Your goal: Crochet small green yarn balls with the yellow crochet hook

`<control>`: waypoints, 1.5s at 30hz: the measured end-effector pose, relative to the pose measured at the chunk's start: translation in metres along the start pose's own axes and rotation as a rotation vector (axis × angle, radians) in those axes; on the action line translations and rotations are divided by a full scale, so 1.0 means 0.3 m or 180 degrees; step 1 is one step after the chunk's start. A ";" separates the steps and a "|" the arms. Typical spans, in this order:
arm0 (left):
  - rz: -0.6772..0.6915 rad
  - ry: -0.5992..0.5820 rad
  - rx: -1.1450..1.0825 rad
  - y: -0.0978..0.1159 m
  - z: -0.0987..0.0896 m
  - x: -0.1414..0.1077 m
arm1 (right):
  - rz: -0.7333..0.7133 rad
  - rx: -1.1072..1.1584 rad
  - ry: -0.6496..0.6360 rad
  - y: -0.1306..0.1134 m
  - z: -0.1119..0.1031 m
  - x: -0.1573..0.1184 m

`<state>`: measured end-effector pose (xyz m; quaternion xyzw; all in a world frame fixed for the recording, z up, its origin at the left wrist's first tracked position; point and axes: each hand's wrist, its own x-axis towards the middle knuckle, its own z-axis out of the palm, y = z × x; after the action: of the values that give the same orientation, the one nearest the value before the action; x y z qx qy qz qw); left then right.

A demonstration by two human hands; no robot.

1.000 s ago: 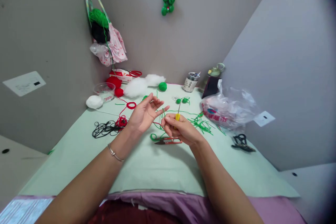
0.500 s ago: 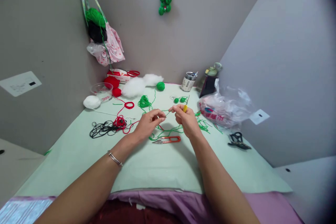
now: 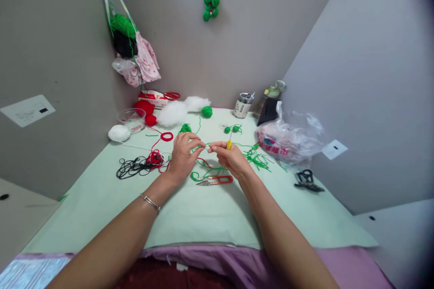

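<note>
While both forearms reach in over the pale green cloth (image 3: 203, 223), the snips (image 3: 217, 180) lie nearest, unheld, their orange handle to the right and a curl of green yarn (image 3: 194, 176) by the blades. Just beyond, the left hand (image 3: 186, 153) pinches thumb to forefinger on a thin green strand (image 3: 207, 146). The right hand (image 3: 232, 158) has its fingers closed around a yellow-handled tool (image 3: 229, 145), slim shaft pointing away; its fingertips meet the strand too, nearly touching the left's. Whether the tool's tip is hooked is too small to tell.

Progress, judged from the layout: two small green balls (image 3: 236, 129) look made up and lie aside, loose ends attached. The strand in hand shows no finished form that I can make out, so this piece reads as barely begun, with most of its working left.

Appearance of the strand: fine, bright green, suspended above the cloth between both sets of fingertips; its run behind the fingers is hidden. Loose green clippings (image 3: 257, 160) spread right of the hands; a green bundle (image 3: 185, 128) sits behind the left. Farther back: a green yarn ball (image 3: 207, 111) beside white stuffing (image 3: 172, 114). Farthest, on the wall, hangs a green cluster (image 3: 211, 2).
</note>
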<state>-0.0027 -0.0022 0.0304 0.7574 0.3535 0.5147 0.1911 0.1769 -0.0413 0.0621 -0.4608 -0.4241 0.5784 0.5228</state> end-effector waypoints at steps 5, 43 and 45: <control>0.0253 0.0043 0.0133 0.002 0.011 -0.005 | 0.0272 -0.0273 -0.0298 0.013 0.015 -0.003; -0.1765 -0.0323 -0.1868 0.049 0.053 -0.026 | -0.0226 -0.0251 0.0312 0.035 0.020 0.012; -0.1874 -0.0391 -0.2027 0.053 0.060 -0.032 | -0.0343 -0.0405 0.0425 0.039 0.026 0.014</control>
<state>0.0170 -0.0187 0.0273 0.5568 0.3660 0.4756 0.5743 0.1667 -0.0382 0.0519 -0.5071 -0.4484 0.4894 0.5498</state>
